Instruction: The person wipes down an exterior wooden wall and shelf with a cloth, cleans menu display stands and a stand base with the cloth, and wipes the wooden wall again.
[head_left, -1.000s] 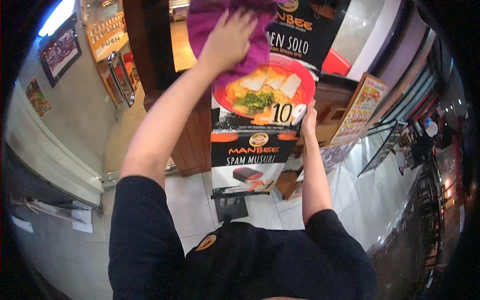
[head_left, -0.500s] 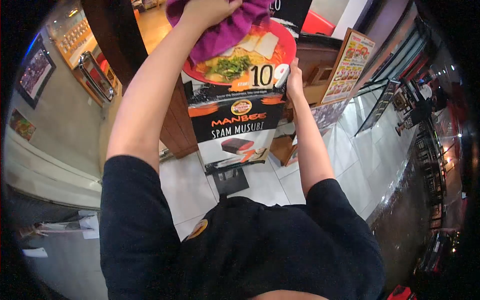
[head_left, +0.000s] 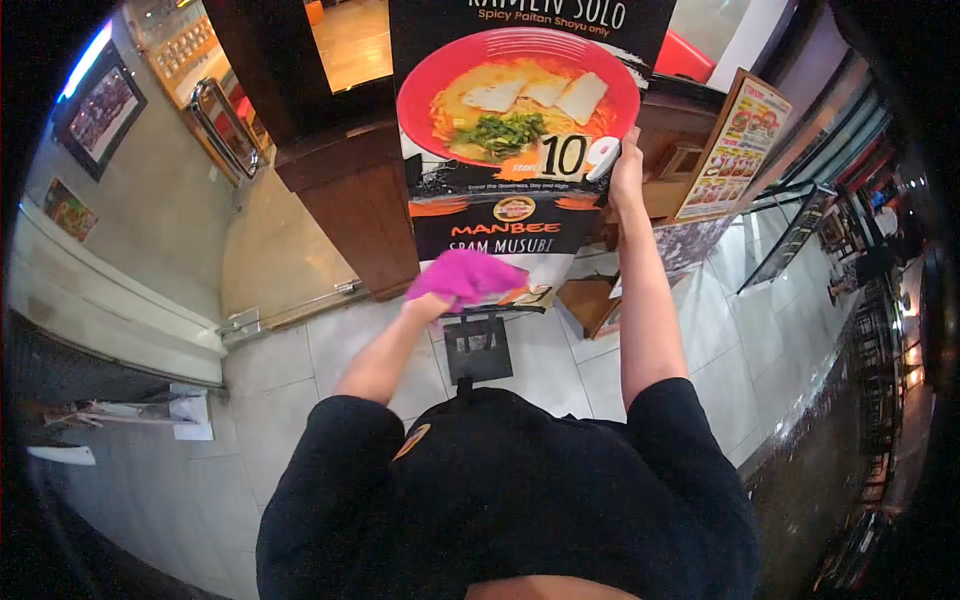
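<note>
A tall poster stand (head_left: 490, 215) faces me, printed with a red ramen bowl and, lower down, the words "Manbee Spam Musubi". My left hand (head_left: 432, 304) is closed on a bunched purple cloth (head_left: 468, 278), which lies over the lower part of the poster and covers some of its picture. On the right edge of the stand, level with the printed price, my right hand (head_left: 625, 178) grips the side. Its fingertips are partly hidden behind the edge. A small white shape with a pinkish spot shows beside that hand; I cannot tell whether it is printed.
The stand's dark base (head_left: 478, 348) rests on pale floor tiles (head_left: 350, 350). Behind it are brown wooden panels (head_left: 340, 215). A menu board (head_left: 735, 145) leans at the right, with a black sign (head_left: 790, 240) beyond. A glass door with a metal handle (head_left: 222, 130) is at the left.
My left hand has moved down with the purple cloth, from the ramen bowl picture to the lower part of the poster. My right hand stays on the stand's right edge.
</note>
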